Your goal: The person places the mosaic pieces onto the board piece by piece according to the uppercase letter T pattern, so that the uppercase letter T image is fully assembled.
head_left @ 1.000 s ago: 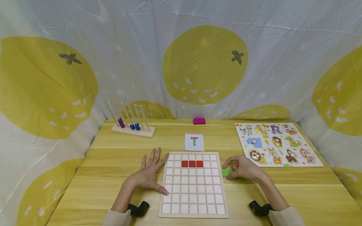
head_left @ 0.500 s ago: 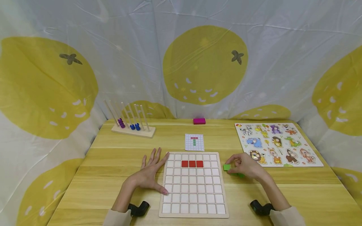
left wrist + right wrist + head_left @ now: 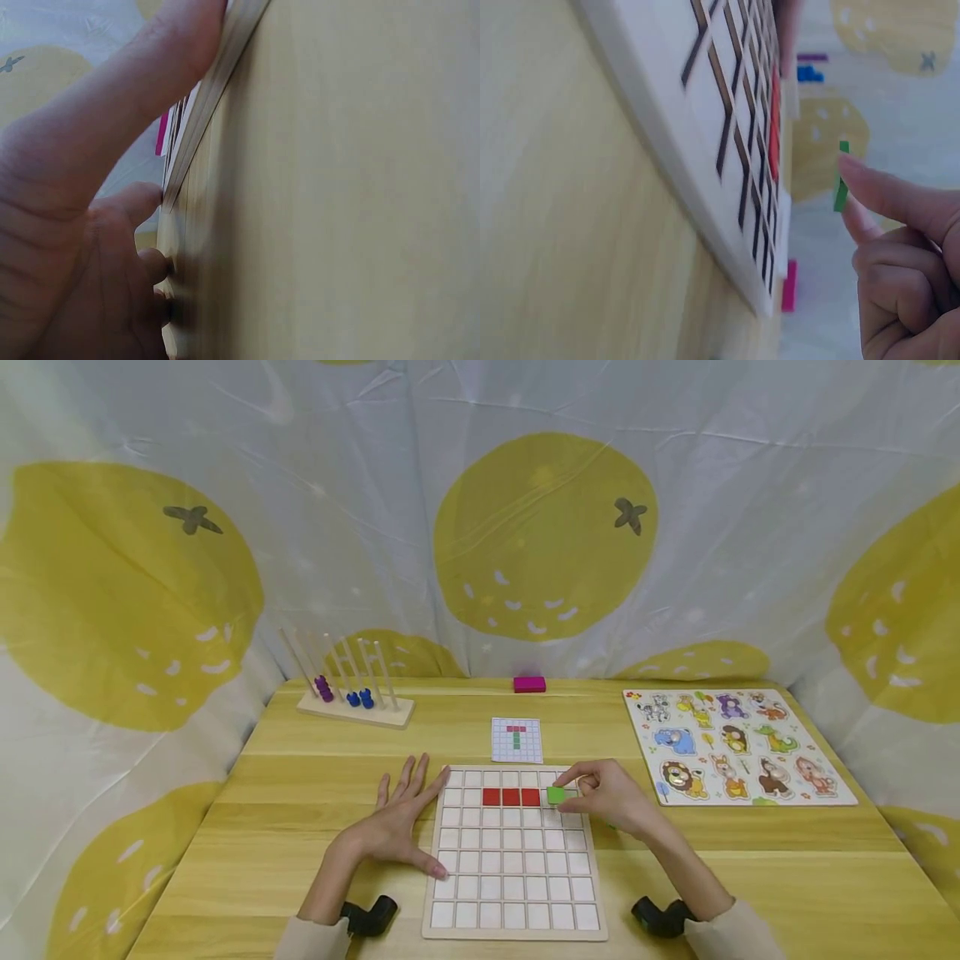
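pinching green tile in right hand; left hand spread, touching grid board. right wrist view shows tile held clear of board, head view doesn't.

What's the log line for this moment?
right-hand grip: pinches green tile above right side of board | left-hand grip: touches board's left edge | red tiles: three in a row on board

Can read only one T-like sign, printed in red and green on the small white card.
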Available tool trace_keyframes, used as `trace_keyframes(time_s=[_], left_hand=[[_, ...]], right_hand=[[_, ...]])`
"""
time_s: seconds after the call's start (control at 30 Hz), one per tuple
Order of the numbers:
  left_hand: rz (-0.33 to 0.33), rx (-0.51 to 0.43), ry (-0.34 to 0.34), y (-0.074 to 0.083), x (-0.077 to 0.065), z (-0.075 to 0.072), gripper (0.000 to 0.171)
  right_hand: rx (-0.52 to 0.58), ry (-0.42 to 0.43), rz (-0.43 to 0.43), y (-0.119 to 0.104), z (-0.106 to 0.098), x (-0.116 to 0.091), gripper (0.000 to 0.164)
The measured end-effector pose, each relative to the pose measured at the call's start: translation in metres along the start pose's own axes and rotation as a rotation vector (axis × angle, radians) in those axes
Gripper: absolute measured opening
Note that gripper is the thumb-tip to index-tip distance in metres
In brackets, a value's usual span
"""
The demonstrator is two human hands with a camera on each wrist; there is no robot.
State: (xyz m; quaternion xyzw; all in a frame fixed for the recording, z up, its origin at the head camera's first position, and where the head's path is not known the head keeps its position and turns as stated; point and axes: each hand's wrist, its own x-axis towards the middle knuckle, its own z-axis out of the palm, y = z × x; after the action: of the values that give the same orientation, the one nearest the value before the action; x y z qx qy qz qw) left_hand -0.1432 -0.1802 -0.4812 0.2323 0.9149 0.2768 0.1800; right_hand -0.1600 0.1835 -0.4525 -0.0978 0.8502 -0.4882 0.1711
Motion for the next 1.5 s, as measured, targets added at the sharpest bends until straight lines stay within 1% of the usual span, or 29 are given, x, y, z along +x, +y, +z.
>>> trace_keyframes(time_s=[0.23, 0.33, 0.47, 0.77, 1.07, 1.27, 1.5], left_hand=[[0.001, 0.011, -0.002, -0.001, 0.001, 0.0, 0.144], [0.0, 0.014, -0.001, -0.002, 0.001, 0.001, 0.144], [0.003, 0.014, 0.0, -0.001, 0.001, 0.001, 0.144], [-0.002, 0.011, 0.004, -0.001, 0.002, 0.001, 0.144], [-0.001, 0.012, 0.005, -0.002, 0.001, 0.002, 0.144], [-0.003, 0.008, 0.004, -0.001, 0.001, 0.001, 0.144], [-0.005, 0.01, -0.001, -0.001, 0.001, 0.001, 0.144]], right_hand=[[-0.015, -0.025, 0.011, -0.02, 0.037, 0.015, 0.024], [-0.025, -0.032, 0.012, -0.025, 0.047, 0.019, 0.023], [-0.038, -0.03, 0.015, -0.026, 0.054, 0.023, 0.022], [-0.05, -0.047, 0.006, -0.021, 0.057, 0.028, 0.023], [-0.08, -0.035, 0.014, -0.021, 0.058, 0.029, 0.025], [-0.102, -0.06, -0.003, -0.019, 0.055, 0.029, 0.023], [-0.054, -0.095, -0.015, -0.015, 0.05, 0.028, 0.02]])
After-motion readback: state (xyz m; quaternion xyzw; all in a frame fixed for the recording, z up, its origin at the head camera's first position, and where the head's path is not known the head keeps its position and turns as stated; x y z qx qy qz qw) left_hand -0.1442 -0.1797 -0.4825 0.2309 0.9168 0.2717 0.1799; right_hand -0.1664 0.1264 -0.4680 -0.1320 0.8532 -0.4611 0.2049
